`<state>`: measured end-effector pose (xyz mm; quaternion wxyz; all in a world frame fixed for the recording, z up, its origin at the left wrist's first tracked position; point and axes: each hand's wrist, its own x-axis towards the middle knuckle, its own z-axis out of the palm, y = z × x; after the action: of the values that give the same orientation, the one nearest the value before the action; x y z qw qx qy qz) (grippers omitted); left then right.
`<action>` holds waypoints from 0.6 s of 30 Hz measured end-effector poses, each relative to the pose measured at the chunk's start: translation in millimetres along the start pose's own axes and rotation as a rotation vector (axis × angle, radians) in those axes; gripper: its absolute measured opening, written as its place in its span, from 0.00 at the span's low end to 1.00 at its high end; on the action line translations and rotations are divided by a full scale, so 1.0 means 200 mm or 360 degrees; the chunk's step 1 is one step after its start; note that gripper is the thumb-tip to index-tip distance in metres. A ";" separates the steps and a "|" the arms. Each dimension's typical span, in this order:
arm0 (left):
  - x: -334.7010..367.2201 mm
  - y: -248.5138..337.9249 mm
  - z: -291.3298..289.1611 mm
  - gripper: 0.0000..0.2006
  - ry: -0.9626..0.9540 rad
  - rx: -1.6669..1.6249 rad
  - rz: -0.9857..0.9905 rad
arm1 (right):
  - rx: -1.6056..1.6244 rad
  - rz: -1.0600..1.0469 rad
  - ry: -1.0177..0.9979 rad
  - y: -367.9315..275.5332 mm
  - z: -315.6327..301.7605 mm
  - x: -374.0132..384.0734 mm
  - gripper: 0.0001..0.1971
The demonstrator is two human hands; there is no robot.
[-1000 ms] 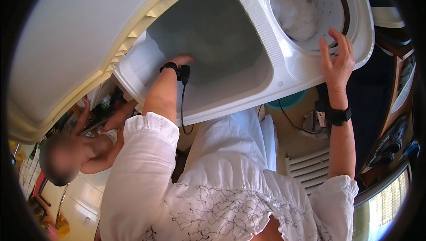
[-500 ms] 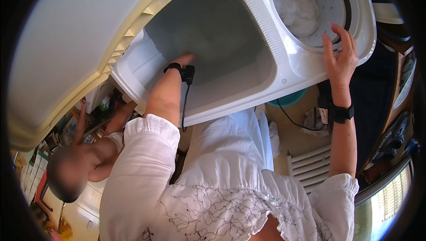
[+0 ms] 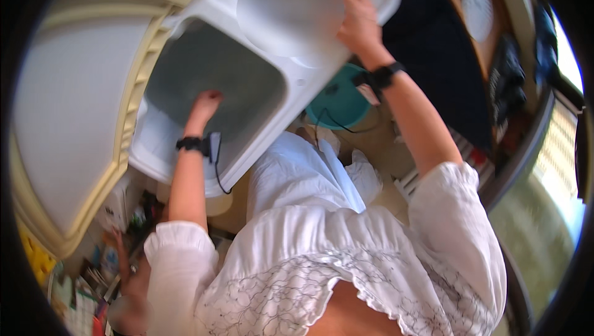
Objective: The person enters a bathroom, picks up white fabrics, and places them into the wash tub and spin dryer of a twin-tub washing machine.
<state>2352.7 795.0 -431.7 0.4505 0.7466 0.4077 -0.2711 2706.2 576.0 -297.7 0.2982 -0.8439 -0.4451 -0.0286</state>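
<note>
Around the left hand (image 3: 205, 108)'s fingers lies the cloudy water (image 3: 185, 64) of the white washing machine (image 3: 298, 83); to their upper right, the right hand (image 3: 361, 23) is at a pale round part (image 3: 281, 11), too blurred to make out. Below the right fingers a teal basin (image 3: 349, 98) sits on the tan floor (image 3: 385, 141). The left fingers look curled, the right ones bent; I cannot tell whether either hold anything. Far to their lower left, another person (image 3: 133, 308) is blurred and cut off.

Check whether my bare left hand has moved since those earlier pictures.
Yes: your bare left hand has apparently lifted upward, clear of the cloudy grey water in the white plastic washing tub.
</note>
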 end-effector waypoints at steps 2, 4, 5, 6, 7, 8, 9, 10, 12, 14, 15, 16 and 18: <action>-0.12 0.24 -0.10 0.16 0.0071 -0.0486 0.0086 | 0.0042 -0.0028 0.0078 0.00 -0.04 -0.01 0.20; -0.18 0.23 -0.16 0.16 0.0119 -0.0332 0.0204 | 0.0050 -0.0101 0.0199 -0.01 -0.07 0.02 0.21; -0.19 0.16 -0.17 0.16 0.0227 0.0215 0.0234 | 0.0055 -0.0136 0.0257 -0.04 -0.10 0.03 0.22; -0.27 0.19 -0.21 0.17 0.0153 0.0423 0.0347 | 0.0093 0.0009 0.0307 -0.07 -0.14 0.00 0.23; -0.33 0.26 -0.26 0.18 0.0092 0.0632 0.0446 | 0.0149 0.0146 0.0355 -0.10 -0.19 -0.03 0.23; -0.39 0.36 -0.29 0.18 0.0103 0.0645 0.0484 | 0.0184 0.0200 0.0410 -0.14 -0.26 -0.07 0.24; -0.46 0.47 -0.29 0.17 0.0111 -0.0224 0.0399 | 0.0160 0.0210 0.0438 -0.14 -0.31 -0.14 0.24; -0.52 0.54 -0.28 0.17 0.0102 -0.1089 0.0278 | 0.0133 0.0368 0.0499 -0.13 -0.35 -0.22 0.23; -0.50 0.48 -0.35 0.16 0.0164 -0.0267 0.0322 | 0.0119 0.0505 0.0588 -0.17 -0.41 -0.31 0.22; -0.43 0.47 -0.33 0.17 0.0207 -0.0146 0.0498 | 0.0491 0.0779 0.0669 -0.19 -0.48 -0.38 0.15; -0.47 0.55 -0.34 0.17 0.0183 -0.0124 0.0506 | 0.0480 0.0806 0.0685 -0.18 -0.52 -0.44 0.15; -0.50 0.64 -0.34 0.17 -0.0090 -0.0740 0.0432 | 0.0537 0.0950 0.0629 -0.16 -0.55 -0.48 0.12; -0.47 0.72 -0.37 0.14 -0.0169 -0.0686 0.0099 | 0.0651 0.1261 0.0625 -0.15 -0.58 -0.55 0.09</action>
<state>2428.8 789.3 -261.9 0.6287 0.6298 0.4087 -0.2027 2643.2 446.6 -222.6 0.5244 -0.8511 -0.0215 0.0165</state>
